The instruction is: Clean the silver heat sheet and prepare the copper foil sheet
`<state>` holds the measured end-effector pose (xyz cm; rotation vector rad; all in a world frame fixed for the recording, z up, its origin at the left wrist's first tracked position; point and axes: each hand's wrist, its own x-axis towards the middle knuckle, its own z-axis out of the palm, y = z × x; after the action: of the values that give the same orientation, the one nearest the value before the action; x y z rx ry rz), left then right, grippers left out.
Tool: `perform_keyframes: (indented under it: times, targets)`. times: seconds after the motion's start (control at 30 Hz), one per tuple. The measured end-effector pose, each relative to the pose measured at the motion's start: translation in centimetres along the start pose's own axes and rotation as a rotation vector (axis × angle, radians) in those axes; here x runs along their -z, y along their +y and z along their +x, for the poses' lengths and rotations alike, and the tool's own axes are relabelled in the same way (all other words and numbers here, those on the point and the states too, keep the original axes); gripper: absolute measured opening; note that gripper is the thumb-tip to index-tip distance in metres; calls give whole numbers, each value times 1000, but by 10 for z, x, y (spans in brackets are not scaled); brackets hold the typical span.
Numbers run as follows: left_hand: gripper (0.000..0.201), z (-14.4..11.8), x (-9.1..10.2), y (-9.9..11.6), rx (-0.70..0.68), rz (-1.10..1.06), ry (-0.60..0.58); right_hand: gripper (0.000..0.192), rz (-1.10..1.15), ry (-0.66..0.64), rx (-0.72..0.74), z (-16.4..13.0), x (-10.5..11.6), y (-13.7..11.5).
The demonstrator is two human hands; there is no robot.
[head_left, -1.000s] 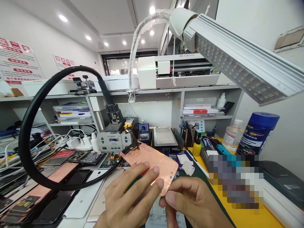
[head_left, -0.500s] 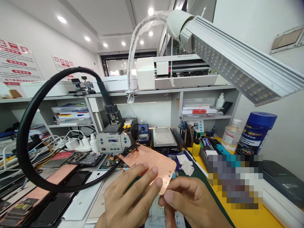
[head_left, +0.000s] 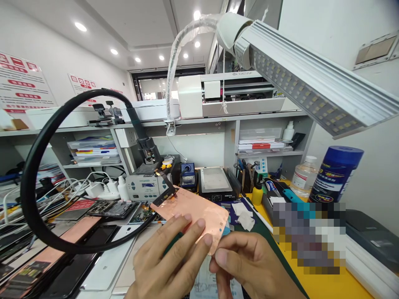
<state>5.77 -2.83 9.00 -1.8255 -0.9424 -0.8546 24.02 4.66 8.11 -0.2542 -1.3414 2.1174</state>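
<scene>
A thin phone screen (head_left: 202, 203), its copper-coloured back facing up, is held tilted above the bench. A dark flex cable (head_left: 165, 196) sticks out from its far left end. My left hand (head_left: 174, 253) grips the screen, with the fingers laid across the copper back and the thumb hidden. At the near right corner, my right hand (head_left: 243, 261) pinches the edge between thumb and bent forefinger. Whether a bit of film is also in that pinch cannot be made out. Beneath the hands lies a pale printed sheet (head_left: 202, 280).
A black hose (head_left: 29, 182) loops on the left before a rework station (head_left: 146, 187). Several phone panels (head_left: 106, 261) cover the left bench. A hot plate (head_left: 215, 182) stands behind the screen; a yellow bottle (head_left: 257, 193) and a blue can (head_left: 335, 174) are to the right. An LED lamp (head_left: 311, 83) hangs overhead.
The phone screen has shifted slightly left, and its flex cable end now shows more fully. My left hand moved a little left with it; my right hand keeps nearly the same place.
</scene>
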Motion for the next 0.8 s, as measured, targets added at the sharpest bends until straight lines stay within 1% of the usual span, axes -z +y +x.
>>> perform_keyframes:
  times: [0.13, 0.3, 0.43, 0.67, 0.8]
  targets:
    - [22, 0, 1, 2, -2, 27, 5, 29, 18, 16, -42, 0, -2, -1]
    - [24, -1, 2, 1, -10, 48, -21, 28, 62, 34, -61, 0, -3, -3]
    - [23, -1, 0, 1, -13, 44, -5, 29, 64, 33, -59, 0, -3, -3]
    - [23, 1, 0, 0, -2, 21, -12, 25, 82, 20, -45, 2, -2, -3]
    - [22, 0, -1, 0, -7, 3, -10, 26, 76, 23, -41, 1, -2, -3]
